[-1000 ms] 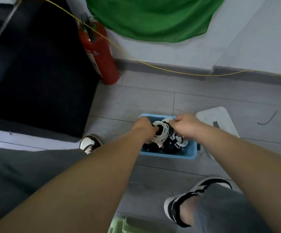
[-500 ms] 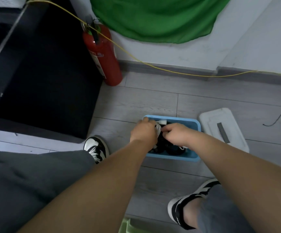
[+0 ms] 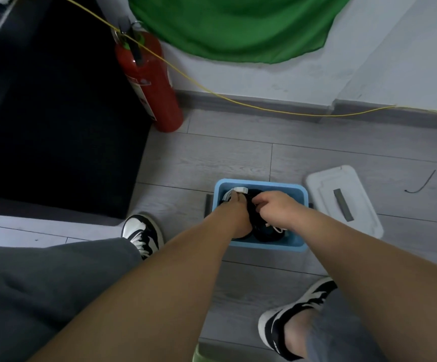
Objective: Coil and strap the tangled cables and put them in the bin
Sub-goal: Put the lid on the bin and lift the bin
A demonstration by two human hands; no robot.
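The blue bin (image 3: 260, 182) stands on the grey plank floor (image 3: 238, 158), open side up, with its long axis running left to right. Inside it lies the cable bundle (image 3: 263, 227), a dark mass of black cable with white strands. A white cable end with a pale plug sits at the far left corner and points right along the far wall. The bundle's own long axis cannot be made out under the hands. The left hand (image 3: 234, 218) reaches down into the left half of the bin, back toward the camera, one finger stretched toward the white plug. Whether it grips the cables cannot be told. The right hand (image 3: 277, 207) hovers over the middle of the bin, its fingers curled tight and pinching black cable. Just right of the bin, a white lid (image 3: 327, 184) lies flat with a grey strap (image 3: 342, 205) on it. A red fire extinguisher (image 3: 149, 84) stands far left by the wall, and a yellow cord (image 3: 238, 100) crosses it. Two black-and-white sneakers, the left one (image 3: 142, 233) and the right one (image 3: 290, 320), flank the forearms.
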